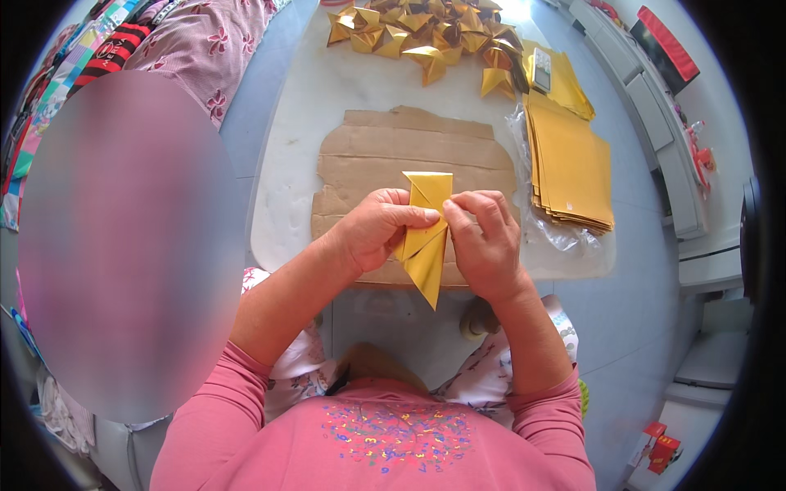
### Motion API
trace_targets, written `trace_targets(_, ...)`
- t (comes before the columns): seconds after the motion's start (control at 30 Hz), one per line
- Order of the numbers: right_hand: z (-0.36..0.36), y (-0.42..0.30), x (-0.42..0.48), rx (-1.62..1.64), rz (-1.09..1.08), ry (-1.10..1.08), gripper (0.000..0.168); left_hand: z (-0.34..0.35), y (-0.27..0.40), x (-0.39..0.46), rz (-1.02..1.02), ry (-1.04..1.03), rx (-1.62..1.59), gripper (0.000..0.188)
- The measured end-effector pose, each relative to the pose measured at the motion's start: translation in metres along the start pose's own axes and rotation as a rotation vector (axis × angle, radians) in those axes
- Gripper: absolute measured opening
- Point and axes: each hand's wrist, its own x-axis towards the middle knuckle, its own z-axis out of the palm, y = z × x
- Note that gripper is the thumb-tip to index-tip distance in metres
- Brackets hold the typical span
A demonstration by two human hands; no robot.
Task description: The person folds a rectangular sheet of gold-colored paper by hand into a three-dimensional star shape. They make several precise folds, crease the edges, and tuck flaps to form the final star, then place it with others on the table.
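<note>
A folded strip of gold paper (430, 239), with a square upper end and a pointed lower end, is held above a torn sheet of brown cardboard (417, 144). My left hand (381, 230) grips its left side, thumb flat across the front. On the right edge, the thumb and index finger of my right hand (488, 239) pinch the paper. A dark diagonal gap shows between two folded layers in its lower half. Beyond the cardboard lies a heap of folded gold paper pieces (430, 58). A stack of flat gold paper sheets (571, 162) rests on clear plastic at the right.
The cardboard lies on a white table (288, 166) with rounded corners. A small device with buttons (542, 70) sits on gold paper at the back right. Patterned cloth (196, 55) covers something at the far left. Grey cabinets (635, 80) stand along the right wall.
</note>
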Motion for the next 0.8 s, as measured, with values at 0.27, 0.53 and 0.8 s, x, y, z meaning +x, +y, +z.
trace_targets(0.27, -0.008, -0.011, 0.000, 1.015, 0.992, -0.158, 0.017, 0.009, 0.004, -0.005, 0.106, 0.014, 0.172, 0.027)
trace_targets(0.53, -0.010, -0.003, -0.001, 1.155, 1.110, -0.185, 0.018, 0.003, 0.000, -0.001, 0.155, 0.006, 0.321, 0.024)
trace_targets(0.8, -0.009, -0.004, -0.003, 1.165, 1.035, -0.122, 0.015, 0.003, 0.001, -0.001, 0.177, -0.078, 0.210, 0.023)
